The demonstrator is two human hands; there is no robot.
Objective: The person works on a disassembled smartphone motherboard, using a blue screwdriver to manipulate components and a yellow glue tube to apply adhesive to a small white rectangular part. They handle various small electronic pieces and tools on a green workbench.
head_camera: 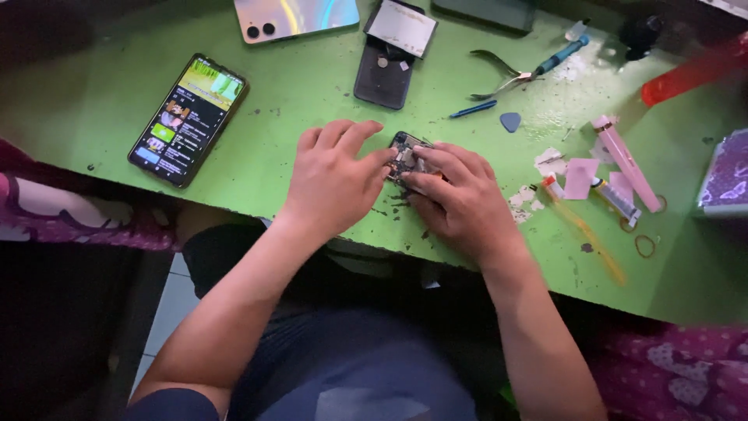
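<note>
Both hands, left hand (336,181) and right hand (460,199), are pinching a small circuit board (405,156) at centre frame. A lit phone (188,119) is lying at upper left; tweezers (499,74) and a screwdriver (557,56) are lying at upper right.

Single view only: head-worn camera, no second view to overlap with. It looks steeply down and slightly forward from above the seated person's lap onto the scuffed green-painted desk (296,168). Near range: forearms enter from the bottom edge, left hand (335,179) and right hand (460,199) sit near frame centre. The desk's near edge runs on a slant, lower at the right, so the camera is rolled a little. The top of the frame reaches the desk's far part; floor tiles show at lower left.
</note>
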